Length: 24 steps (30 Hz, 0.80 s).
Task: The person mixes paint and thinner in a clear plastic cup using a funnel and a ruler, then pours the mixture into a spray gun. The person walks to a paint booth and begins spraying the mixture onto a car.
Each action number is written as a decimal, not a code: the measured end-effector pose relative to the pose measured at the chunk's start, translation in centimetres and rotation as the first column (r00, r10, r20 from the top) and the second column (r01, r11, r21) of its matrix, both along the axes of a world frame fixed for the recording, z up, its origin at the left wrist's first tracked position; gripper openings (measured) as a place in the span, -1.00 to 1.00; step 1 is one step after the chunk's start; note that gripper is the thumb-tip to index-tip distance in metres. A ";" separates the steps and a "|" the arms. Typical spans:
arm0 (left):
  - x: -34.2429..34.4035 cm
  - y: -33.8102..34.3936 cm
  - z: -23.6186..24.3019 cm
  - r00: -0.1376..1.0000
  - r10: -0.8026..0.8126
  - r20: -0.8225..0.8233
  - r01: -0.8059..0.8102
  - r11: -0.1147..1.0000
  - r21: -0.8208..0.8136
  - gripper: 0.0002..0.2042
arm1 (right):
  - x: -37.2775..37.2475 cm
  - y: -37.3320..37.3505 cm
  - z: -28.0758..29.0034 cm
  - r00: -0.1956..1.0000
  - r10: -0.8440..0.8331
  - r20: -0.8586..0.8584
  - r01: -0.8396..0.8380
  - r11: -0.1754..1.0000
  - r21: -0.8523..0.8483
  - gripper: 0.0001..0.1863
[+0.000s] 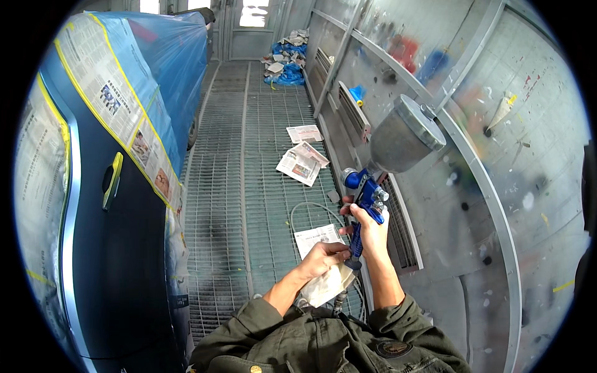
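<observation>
My right hand (pixel 371 233) is wrapped round the blue handle of a spray gun (pixel 357 239), which stands upright in front of me. A large grey paint cup (pixel 404 137) sits on top of the gun, tilted to the right, with its lid on. Silver knobs show at the back of the gun body. My left hand (pixel 322 260) is closed, fingertips by the lower end of the handle. From under it hangs a crumpled white cloth (pixel 328 286), which reaches the dark fitting at the handle's foot. Its fingertips are partly hidden.
At left stands a dark blue car door (pixel 121 248), bordered by taped newspaper (pixel 124 105) and blue plastic film (pixel 177 56). Newspaper sheets (pixel 303 163) and a hose (pixel 298 208) lie on the floor grating (pixel 217 186). A paint-spotted wall (pixel 454 236) rises close at right. Crumpled waste (pixel 287 62) is piled far back.
</observation>
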State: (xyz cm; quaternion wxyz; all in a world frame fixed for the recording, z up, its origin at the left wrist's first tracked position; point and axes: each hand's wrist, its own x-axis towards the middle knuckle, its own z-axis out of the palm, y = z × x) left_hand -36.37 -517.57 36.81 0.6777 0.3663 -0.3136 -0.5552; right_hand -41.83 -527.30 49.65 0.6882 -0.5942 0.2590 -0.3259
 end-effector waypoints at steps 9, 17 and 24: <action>0.0 0.0 0.0 0.999 -0.032 -0.036 0.030 0.998 -0.053 -0.74 | -0.1 0.8 0.4 0.998 -0.068 -0.017 0.067 0.997 -0.038 -0.68; 0.0 0.1 0.6 0.995 -0.065 -0.074 0.063 0.998 -0.027 -0.69 | -0.2 1.2 0.6 0.998 -0.061 -0.001 0.061 0.996 -0.071 -0.71; -0.3 1.6 2.3 0.996 -0.069 -0.058 0.066 0.997 -0.049 -0.58 | -0.5 0.6 0.0 0.991 -0.013 -0.133 -0.001 0.994 -0.107 -0.83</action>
